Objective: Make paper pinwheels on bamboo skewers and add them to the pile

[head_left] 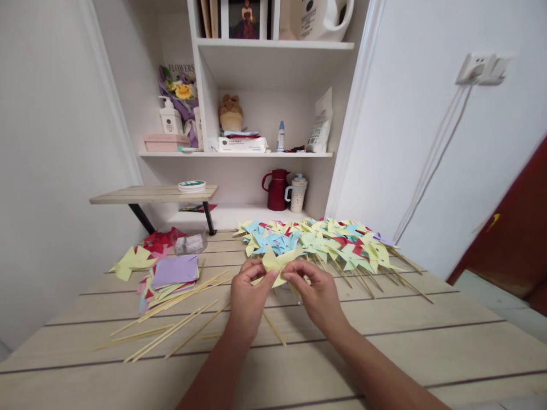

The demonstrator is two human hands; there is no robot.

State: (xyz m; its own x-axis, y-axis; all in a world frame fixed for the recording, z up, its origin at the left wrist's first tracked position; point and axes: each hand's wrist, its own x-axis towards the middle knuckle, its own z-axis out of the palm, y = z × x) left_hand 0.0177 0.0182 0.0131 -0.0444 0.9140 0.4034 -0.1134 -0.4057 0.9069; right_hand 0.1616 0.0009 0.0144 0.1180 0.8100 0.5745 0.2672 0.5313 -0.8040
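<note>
A pale yellow paper pinwheel is held up between my two hands over the middle of the table. My left hand pinches its left side between thumb and fingers. On the other side, my right hand grips it near the centre; a small shiny point shows just under those fingers. Right behind my hands lies a heap of paper pinwheels in yellow, blue, green and red, many on sticks. One loose wooden stick lies on the table below my hands.
To the left are wooden sticks, stacked coloured paper squares, a yellow pinwheel, red paper pieces and a clear plastic box. A small raised shelf stands behind them. A red jug and a cup stand at the back.
</note>
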